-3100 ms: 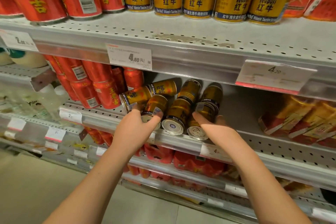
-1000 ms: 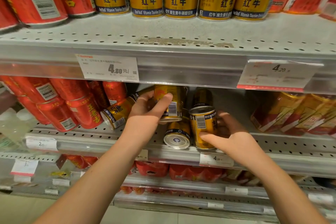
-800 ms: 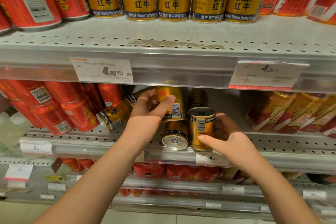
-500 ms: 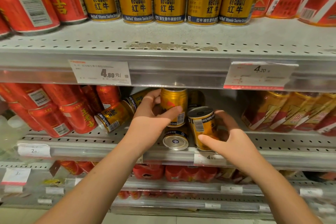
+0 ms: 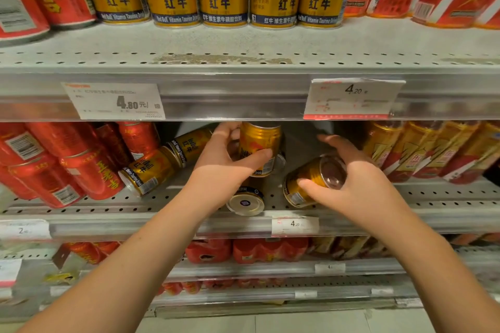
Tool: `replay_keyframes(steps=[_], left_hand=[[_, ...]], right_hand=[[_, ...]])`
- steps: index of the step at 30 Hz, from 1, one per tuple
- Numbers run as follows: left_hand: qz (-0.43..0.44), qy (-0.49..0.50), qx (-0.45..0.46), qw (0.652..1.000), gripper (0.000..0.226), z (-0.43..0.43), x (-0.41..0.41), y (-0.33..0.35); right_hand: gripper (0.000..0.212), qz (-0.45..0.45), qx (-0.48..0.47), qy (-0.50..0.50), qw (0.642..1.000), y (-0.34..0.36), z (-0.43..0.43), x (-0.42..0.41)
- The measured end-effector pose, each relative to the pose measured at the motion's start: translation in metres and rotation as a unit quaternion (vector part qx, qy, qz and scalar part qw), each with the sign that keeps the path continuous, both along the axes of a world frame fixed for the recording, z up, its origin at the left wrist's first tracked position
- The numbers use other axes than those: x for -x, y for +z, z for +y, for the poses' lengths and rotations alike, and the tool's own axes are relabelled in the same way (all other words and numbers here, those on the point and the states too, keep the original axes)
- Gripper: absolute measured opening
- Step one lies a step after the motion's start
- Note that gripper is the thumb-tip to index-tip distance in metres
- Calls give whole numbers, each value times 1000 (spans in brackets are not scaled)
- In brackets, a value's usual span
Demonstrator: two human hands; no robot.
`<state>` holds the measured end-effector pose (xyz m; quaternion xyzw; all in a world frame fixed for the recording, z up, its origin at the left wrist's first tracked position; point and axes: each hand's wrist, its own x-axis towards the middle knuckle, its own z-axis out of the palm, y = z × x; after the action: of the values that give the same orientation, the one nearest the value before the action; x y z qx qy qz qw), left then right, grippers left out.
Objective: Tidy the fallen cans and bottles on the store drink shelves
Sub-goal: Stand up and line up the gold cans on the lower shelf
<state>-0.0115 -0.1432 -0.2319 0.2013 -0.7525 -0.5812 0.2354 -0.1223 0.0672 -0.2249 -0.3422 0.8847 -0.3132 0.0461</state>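
Two grips mid-frame: my left fingers (image 5: 257, 155) steady the upright can (image 5: 259, 138), my right fingers (image 5: 308, 185) clasp the tilted can (image 5: 311, 173); next, I stand it.

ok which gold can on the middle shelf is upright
The gold can gripped by the left hand; the right hand holds a tipped can, the other three lie on their sides.

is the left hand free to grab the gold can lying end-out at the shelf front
Probably not yet: the left hand grips an upright gold can. The fallen gold can lies uncovered below that wrist, reachable once it lets go.
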Motion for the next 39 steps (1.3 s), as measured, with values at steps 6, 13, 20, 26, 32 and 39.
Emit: replay_keyframes(steps=[6,13,20,26,32,39], left_hand=[[10,-5,-29,1000,52,20,18,5],[-24,-4,10,1000,50,24,34,10],[-12,-18,2,1000,33,24,43,12],[-24,-120,4,992,61,36,53,7],[-2,-134,26,991,54,36,62,0],[-64,-163,87,981,64,31,69,4]], right_hand=[[103,49,-125,-4,991,-4,-19,15],[110,-27,-48,-24,998,-24,-23,19],[86,-137,38,-87,986,-57,-16,10],[65,-137,60,-89,985,-64,-18,15],[50,-154,92,-78,981,-66,-20,21],[48,-149,100,-96,979,-68,-22,38]])
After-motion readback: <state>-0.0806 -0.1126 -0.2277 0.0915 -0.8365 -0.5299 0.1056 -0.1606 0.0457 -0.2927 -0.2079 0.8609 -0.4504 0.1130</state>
